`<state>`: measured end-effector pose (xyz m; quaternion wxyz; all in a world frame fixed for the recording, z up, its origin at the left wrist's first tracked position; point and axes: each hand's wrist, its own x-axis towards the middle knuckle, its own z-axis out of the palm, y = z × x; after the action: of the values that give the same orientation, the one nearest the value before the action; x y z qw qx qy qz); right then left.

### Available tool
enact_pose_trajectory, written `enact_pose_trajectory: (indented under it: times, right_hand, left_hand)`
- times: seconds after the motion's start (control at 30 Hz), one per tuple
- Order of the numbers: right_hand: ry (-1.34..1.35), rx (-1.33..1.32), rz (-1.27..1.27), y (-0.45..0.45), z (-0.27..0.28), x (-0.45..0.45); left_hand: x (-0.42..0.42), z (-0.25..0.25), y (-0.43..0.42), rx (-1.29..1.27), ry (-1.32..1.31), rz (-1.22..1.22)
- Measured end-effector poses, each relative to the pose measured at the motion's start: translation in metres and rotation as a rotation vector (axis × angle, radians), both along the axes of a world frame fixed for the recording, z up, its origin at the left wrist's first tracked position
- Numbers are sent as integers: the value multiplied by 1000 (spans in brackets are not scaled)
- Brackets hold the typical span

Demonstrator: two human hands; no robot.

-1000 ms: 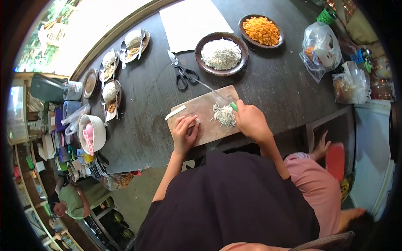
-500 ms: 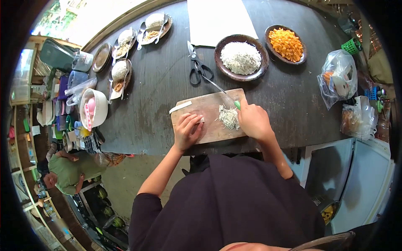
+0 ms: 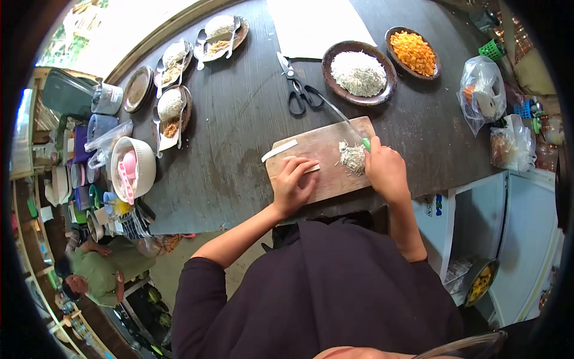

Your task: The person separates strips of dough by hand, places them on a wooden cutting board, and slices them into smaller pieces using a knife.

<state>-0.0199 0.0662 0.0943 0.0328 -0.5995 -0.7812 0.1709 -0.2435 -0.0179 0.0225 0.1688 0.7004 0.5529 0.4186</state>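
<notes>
On the wooden cutting board (image 3: 327, 146) lies a small heap of thin pale shreds (image 3: 353, 158). My right hand (image 3: 385, 170) is wrapped round the green handle of a knife (image 3: 344, 118); its blade slants up and left past the board's far edge. My left hand (image 3: 293, 185) rests on the board with bent fingers, holding a short white piece (image 3: 312, 169) whose end shows past the fingertips. Its kind I cannot make out. A longer white strip (image 3: 279, 151) lies near the board's far left corner. Black-handled scissors (image 3: 299, 93) lie beyond the board.
Past the board stand a bowl of white shreds (image 3: 359, 75) and a bowl of orange pieces (image 3: 414, 54). Several plates with rice (image 3: 170, 105) and a white basket (image 3: 143, 170) are at left. Plastic bags (image 3: 483, 93) sit at right. A person in green (image 3: 101, 275) is lower left.
The view has shifted, so the board, both hands and the bowls appear farther right. My left hand still holds the white piece and my right hand the knife.
</notes>
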Motion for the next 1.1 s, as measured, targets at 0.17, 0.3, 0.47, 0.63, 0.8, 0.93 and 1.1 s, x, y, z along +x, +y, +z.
enact_pose_trajectory:
  times: [0.17,0.3,0.47,0.63,0.8,0.93,1.1]
  right_hand:
    - [-19,55,-99,-16,-10,-9]
    - [-39,94,-180,-27,-14,-17]
    - [-67,160,-242,-32,-28,-24]
    - [-89,137,-306,-31,-29,-28]
    - [-101,215,-300,-36,-39,-31]
    - [-99,236,-290,-36,-40,-29]
    - [-76,204,-301,-41,-39,-25]
  left_hand:
    - [-5,-2,1,-4,-48,-66]
    - [-5,-9,2,-9,-50,-68]
    - [-4,-10,2,36,-58,-62]
    - [-1,-10,2,39,-86,-64]
    - [0,-12,2,66,-71,-46]
    - [-2,-12,3,74,-67,-55]
    - [-4,-16,5,75,-68,-95]
